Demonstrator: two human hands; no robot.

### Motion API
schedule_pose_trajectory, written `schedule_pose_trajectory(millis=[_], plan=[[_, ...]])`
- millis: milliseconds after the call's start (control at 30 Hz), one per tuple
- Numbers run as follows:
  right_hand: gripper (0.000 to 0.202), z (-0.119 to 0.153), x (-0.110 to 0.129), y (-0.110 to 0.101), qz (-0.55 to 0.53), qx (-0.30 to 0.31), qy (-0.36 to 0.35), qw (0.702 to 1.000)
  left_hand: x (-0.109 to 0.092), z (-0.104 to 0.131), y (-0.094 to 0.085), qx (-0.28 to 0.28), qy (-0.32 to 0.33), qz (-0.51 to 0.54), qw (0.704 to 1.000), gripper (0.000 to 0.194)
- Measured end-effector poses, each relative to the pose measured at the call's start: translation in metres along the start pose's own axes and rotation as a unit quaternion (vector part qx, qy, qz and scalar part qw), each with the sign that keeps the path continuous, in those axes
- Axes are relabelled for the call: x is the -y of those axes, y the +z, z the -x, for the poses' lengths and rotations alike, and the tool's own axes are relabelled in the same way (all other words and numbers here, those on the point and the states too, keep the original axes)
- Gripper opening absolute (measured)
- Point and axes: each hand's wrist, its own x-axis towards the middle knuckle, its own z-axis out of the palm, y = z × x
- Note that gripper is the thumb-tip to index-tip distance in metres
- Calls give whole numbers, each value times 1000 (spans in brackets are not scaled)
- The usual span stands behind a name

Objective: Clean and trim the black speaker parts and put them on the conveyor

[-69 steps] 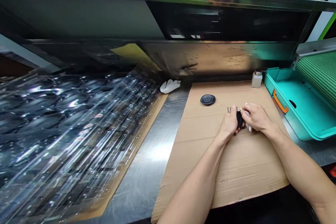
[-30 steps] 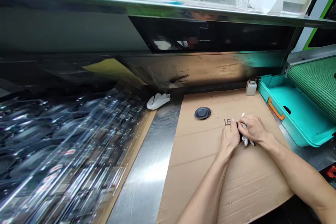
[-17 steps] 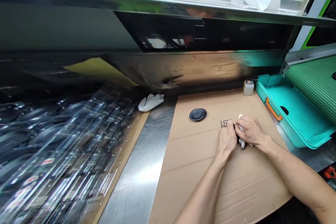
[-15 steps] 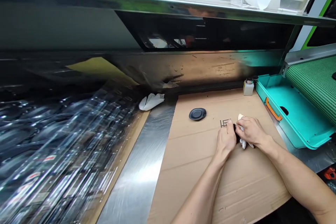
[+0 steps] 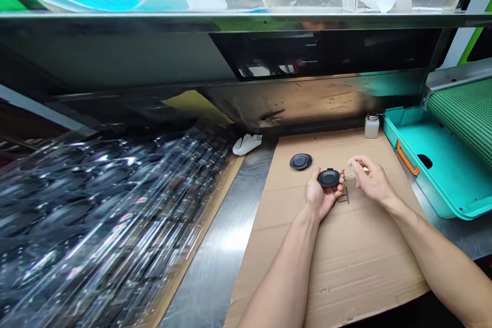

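Presumably to show its face, the left hand (image 5: 317, 197) cups a black lid (image 5: 329, 179) in curled fingers above the cardboard (image 5: 334, 246), nearer its far edge; the right hand (image 5: 372, 179) pinches white cloth (image 5: 350, 163) beside it; a bottle (image 5: 371, 127) stands handily at the far-right corner.

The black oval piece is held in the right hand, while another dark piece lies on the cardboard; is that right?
Not quite: the head view shows the black oval piece held in the left hand. Another dark piece does lie on the cardboard.
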Motion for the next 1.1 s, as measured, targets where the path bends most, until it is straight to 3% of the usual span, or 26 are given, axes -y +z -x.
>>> schedule_pose_trajectory(millis=[200,333,433,533,667,767,833,967,1100], plan=[[14,10,2,12,174,-3,-79,982,19,-3,8,38,79,-38,995,54],[16,14,1,21,258,-30,-104,960,32,-7,11,-1,97,-106,990,59],[18,16,5,22,267,-4,-122,956,38,-11,10,-41,139,-104,984,57],[15,17,8,15,275,45,-133,951,42,-15,9,-25,136,-82,987,59],[20,17,11,6,320,9,-81,944,49,-14,8,-39,136,-77,987,61],[18,17,12,4,274,54,-142,950,49,-11,10,-58,152,-31,986,58],[16,16,11,3,249,83,-167,950,45,-8,12,-19,128,2,992,59],[21,16,6,4,239,-28,-129,962,38,-6,13,48,100,24,993,64],[25,19,7,17,194,-81,-146,967,42,-13,11,40,119,-20,992,71]])
